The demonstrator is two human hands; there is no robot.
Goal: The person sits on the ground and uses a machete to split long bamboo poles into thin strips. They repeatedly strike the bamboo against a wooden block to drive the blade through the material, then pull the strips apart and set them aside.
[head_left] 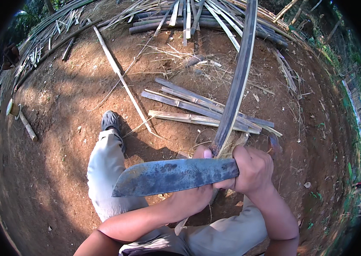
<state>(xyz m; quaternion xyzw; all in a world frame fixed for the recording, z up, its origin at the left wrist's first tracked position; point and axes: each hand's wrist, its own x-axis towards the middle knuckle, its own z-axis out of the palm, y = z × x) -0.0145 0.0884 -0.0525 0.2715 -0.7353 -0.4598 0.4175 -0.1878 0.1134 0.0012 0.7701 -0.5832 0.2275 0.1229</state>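
Observation:
A machete (176,176) with a broad, dark, stained blade lies level across the front of my body, its tip to the left. My right hand (254,170) is closed round its handle, which the fingers hide. Behind the blade, my left hand (195,198) grips the near end of a long split bamboo strip (238,81); the blade covers most of that hand, with a thumb showing above it. The strip slants up and away to the right, dark on its face and pale along its edge. The blade crosses just in front of the strip's near end.
Several split bamboo pieces (202,106) lie on the brown soil (61,170) ahead. A thin pole (118,70) lies to their left. Farther off is a large heap of bamboo poles (167,25). A short stick (27,123) rests at far left. My shoe (111,121) is planted left of the pieces.

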